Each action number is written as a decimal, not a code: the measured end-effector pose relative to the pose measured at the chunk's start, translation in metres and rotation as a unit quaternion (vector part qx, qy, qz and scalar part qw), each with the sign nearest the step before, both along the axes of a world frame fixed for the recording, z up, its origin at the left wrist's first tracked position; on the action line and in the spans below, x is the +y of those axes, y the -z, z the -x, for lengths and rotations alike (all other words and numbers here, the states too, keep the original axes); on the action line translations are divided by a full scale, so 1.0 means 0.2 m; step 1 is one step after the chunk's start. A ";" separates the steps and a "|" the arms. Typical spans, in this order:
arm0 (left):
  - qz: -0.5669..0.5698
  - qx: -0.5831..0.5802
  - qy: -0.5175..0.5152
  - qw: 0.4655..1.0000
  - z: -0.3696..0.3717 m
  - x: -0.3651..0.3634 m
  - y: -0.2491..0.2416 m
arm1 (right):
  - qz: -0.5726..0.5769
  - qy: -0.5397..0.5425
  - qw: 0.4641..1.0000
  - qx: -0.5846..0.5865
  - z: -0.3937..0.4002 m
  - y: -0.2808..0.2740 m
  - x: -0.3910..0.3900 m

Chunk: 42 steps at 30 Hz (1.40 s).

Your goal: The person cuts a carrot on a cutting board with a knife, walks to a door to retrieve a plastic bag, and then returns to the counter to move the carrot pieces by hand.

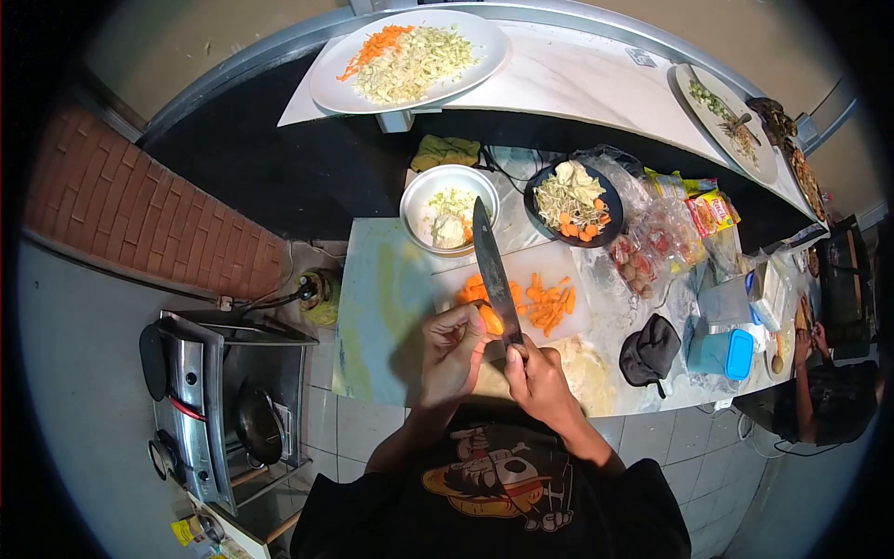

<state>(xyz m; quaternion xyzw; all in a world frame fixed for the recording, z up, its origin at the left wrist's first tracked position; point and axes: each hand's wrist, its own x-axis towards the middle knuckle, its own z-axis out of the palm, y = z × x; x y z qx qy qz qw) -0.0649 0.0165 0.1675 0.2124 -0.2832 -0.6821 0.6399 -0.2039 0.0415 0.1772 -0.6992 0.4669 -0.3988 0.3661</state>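
Note:
My left hand pinches a piece of carrot, its cut face turned up. In my right hand is the handle of a large kitchen knife, blade pointing away from me and close beside the carrot. Below them lies a white cutting board with cut carrot pieces on it. Beyond the board stands a white bowl holding chopped pale vegetables and some carrot. To its right, a dark plate carries bean sprouts, carrot slices and a pale leafy or floret vegetable.
An oval platter of shredded vegetables sits on the raised shelf. Plastic bags, a black cap and a blue-lidded container crowd the right side. A gas stove stands left; another person is at far right.

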 end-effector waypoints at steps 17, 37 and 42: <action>0.107 -0.238 -0.047 0.964 -0.12 -0.03 -0.12 | 0.002 -0.036 0.999 0.023 0.04 -0.10 0.00; 0.072 -0.247 -0.107 0.960 -0.12 -0.02 -0.16 | -0.056 -0.028 0.995 0.082 0.04 -0.10 0.01; 0.106 -0.378 -0.043 0.919 -0.19 -0.05 -0.26 | 0.036 -0.042 0.998 0.039 0.04 -0.12 -0.01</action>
